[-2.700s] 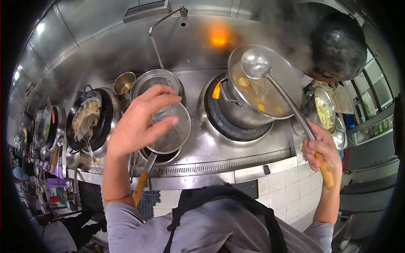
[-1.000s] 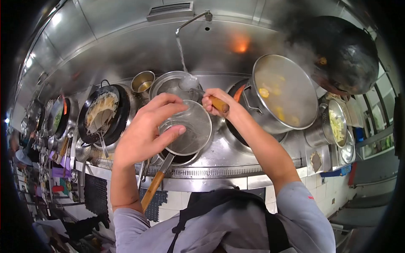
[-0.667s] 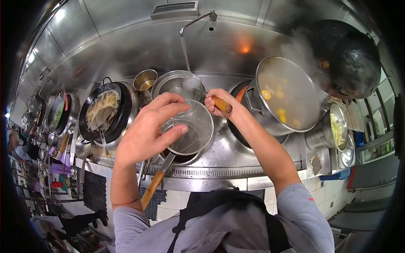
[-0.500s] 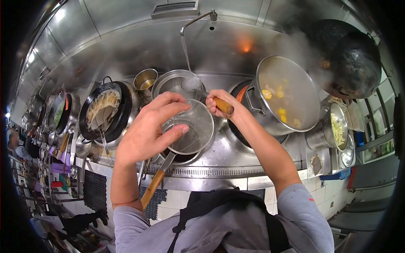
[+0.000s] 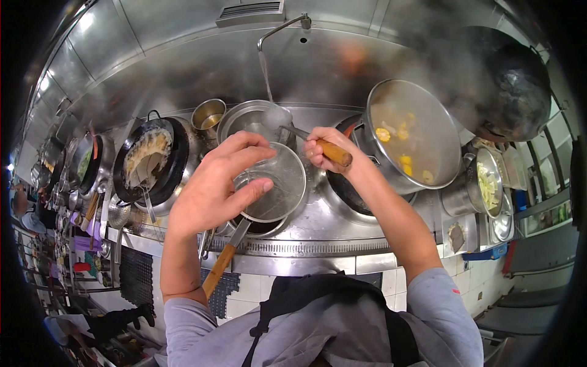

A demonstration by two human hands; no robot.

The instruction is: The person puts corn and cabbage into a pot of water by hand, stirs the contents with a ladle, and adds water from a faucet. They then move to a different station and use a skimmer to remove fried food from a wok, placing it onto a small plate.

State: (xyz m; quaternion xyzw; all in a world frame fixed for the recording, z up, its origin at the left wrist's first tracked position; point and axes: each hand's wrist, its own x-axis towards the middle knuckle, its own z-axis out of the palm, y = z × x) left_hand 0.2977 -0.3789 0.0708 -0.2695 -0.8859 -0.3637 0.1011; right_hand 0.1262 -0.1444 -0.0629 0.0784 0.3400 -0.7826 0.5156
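Note:
My right hand (image 5: 325,148) is wrapped round the wooden handle (image 5: 335,154) of a ladle. The ladle's bowl (image 5: 278,117) lies under the water stream from the tap (image 5: 283,27), over a round metal pot (image 5: 243,114). My left hand (image 5: 223,183) is held above the left side of a fine-mesh strainer (image 5: 278,186), thumb and fingers apart, with nothing in it. The strainer's wooden handle (image 5: 220,269) points down toward my body. It rests over an opening in the steel counter.
A large steaming pot (image 5: 422,174) with corn pieces stands right, beside a dark wok (image 5: 520,92). Farther right is a pot of pale chopped food (image 5: 489,183). On the left are a frying wok (image 5: 153,153) and a small pot (image 5: 208,114).
My right hand and the ladle handle have moved slightly to the right. My left hand stays in nearly the same place, fingers still apart.

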